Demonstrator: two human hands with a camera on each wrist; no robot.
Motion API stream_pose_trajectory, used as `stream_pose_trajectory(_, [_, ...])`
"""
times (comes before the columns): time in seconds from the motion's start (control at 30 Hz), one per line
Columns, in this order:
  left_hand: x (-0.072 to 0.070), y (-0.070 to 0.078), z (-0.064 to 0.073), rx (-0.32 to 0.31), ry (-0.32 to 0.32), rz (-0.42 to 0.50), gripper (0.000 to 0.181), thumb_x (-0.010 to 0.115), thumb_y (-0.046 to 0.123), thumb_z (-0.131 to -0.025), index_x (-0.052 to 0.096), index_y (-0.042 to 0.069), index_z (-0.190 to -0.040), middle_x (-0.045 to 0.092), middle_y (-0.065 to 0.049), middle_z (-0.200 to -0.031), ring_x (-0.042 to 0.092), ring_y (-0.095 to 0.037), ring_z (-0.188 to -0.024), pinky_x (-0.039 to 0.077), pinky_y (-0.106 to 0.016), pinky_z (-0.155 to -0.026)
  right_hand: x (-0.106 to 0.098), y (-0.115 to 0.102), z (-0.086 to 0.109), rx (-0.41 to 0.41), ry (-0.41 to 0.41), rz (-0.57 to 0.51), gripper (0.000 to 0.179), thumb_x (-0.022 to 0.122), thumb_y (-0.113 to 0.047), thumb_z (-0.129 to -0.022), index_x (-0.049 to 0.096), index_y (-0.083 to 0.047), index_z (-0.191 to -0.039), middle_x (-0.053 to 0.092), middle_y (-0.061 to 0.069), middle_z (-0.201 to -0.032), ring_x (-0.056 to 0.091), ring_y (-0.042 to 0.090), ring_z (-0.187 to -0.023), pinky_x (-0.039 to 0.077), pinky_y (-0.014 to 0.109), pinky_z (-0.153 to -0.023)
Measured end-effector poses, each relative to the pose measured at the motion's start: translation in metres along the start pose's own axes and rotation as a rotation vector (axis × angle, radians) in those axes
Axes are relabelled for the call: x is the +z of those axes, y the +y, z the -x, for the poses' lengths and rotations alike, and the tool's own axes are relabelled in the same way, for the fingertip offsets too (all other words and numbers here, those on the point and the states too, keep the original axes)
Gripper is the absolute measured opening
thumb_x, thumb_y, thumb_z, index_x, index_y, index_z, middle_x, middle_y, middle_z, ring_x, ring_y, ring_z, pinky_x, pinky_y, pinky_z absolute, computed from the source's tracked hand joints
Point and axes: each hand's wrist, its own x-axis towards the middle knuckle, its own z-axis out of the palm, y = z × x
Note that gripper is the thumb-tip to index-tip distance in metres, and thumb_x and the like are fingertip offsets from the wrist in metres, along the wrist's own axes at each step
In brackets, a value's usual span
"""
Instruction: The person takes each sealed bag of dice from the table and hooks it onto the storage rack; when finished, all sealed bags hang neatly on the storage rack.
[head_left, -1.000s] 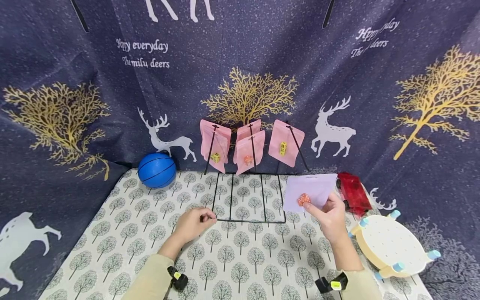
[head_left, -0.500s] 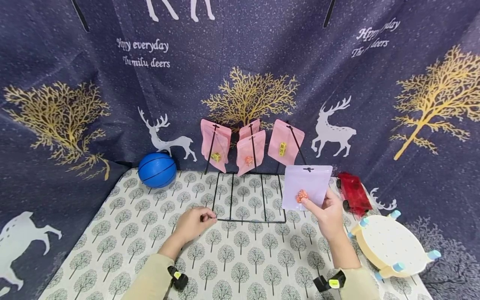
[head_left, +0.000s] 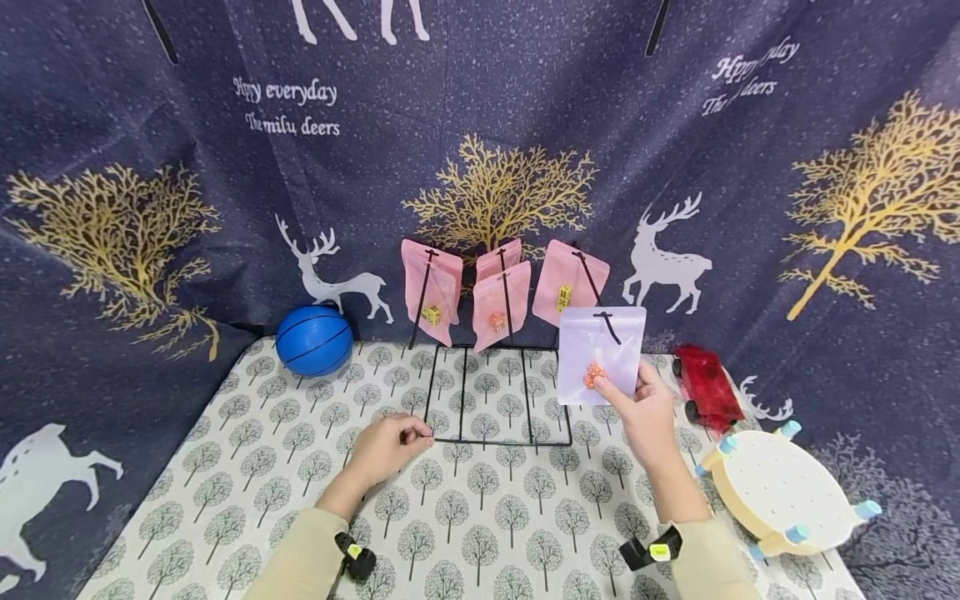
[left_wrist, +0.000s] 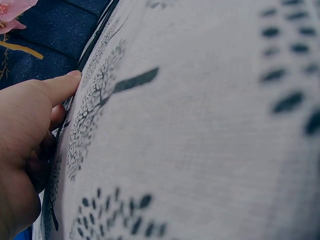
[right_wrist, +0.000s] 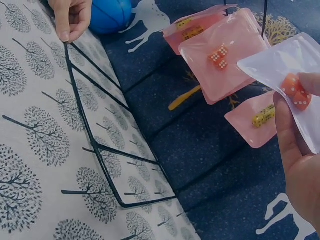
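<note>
My right hand [head_left: 648,412] pinches a pale purple zip bag [head_left: 577,342] by its lower right, thumb over the orange dice [right_wrist: 295,91] inside. The right hook [head_left: 611,329] of a black wire display rack [head_left: 461,392] comes through the bag's hang hole, its tip lying over the bag's front. Behind it on that hook hangs a pink bag [head_left: 558,267] with yellow dice. My left hand [head_left: 386,446] holds the front left corner of the rack's base between thumb and fingers. Further pink bags [head_left: 491,300] hang from the middle and left hooks.
A blue ball [head_left: 313,340] sits at the back left of the table [head_left: 480,500]. To the right are a red toy car [head_left: 708,387] and an upturned white and yellow stool [head_left: 783,487] with blue-tipped legs. A dark deer-print cloth [head_left: 480,100] hangs behind.
My right hand has moved left and upward with the purple bag, now upright. The hook's tip has passed through its hang hole. The left hand keeps its place.
</note>
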Motion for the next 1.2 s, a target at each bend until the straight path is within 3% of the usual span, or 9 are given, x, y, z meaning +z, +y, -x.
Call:
stream_pose_trajectory(0.33, [0.002, -0.004, 0.000, 0.031, 0.014, -0.005, 0.007, 0.081, 0.034, -0.091, 0.075, 0.035, -0.094, 0.054, 0.018, -0.074, 0.048, -0.006, -0.063, 0.042, -0.026, -0.058, 0.013, 0.007, -0.021, 0.027, 0.010, -0.089, 0.035, 0.073, 0.009, -0.092, 0.059, 0.007, -0.123, 0.076, 0.005, -0.105, 0.075, 0.016, -0.093, 0.059, 0.033, -0.085])
stream_pose_trajectory(0.67, [0.002, -0.003, 0.000, -0.002, -0.003, -0.003, 0.007, 0.080, 0.035, -0.092, 0.074, 0.037, -0.095, 0.054, 0.018, -0.073, 0.050, -0.006, -0.065, 0.043, -0.028, -0.063, 0.024, 0.013, -0.042, 0.080, 0.037, -0.104, 0.036, 0.072, 0.004, -0.094, 0.059, 0.007, -0.128, 0.073, 0.006, -0.104, 0.074, 0.017, -0.089, 0.061, 0.036, -0.079])
stream_pose_trajectory(0.87, [0.003, -0.004, 0.000, 0.001, 0.004, -0.010, 0.007, 0.080, 0.035, -0.092, 0.074, 0.036, -0.095, 0.053, 0.018, -0.073, 0.049, -0.006, -0.064, 0.043, -0.027, -0.061, 0.029, 0.014, -0.051, 0.117, 0.047, -0.122, 0.036, 0.074, 0.000, -0.095, 0.059, 0.005, -0.127, 0.073, 0.006, -0.102, 0.074, 0.016, -0.085, 0.062, 0.033, -0.072])
stream_pose_trajectory(1.2, [0.002, -0.003, 0.000, -0.008, -0.006, -0.011, 0.007, 0.080, 0.035, -0.092, 0.074, 0.035, -0.095, 0.053, 0.018, -0.072, 0.048, -0.007, -0.063, 0.042, -0.027, -0.060, 0.036, 0.011, -0.062, 0.187, 0.072, -0.159, 0.035, 0.072, -0.001, -0.096, 0.059, 0.000, -0.128, 0.070, 0.009, -0.105, 0.073, 0.018, -0.087, 0.061, 0.031, -0.076])
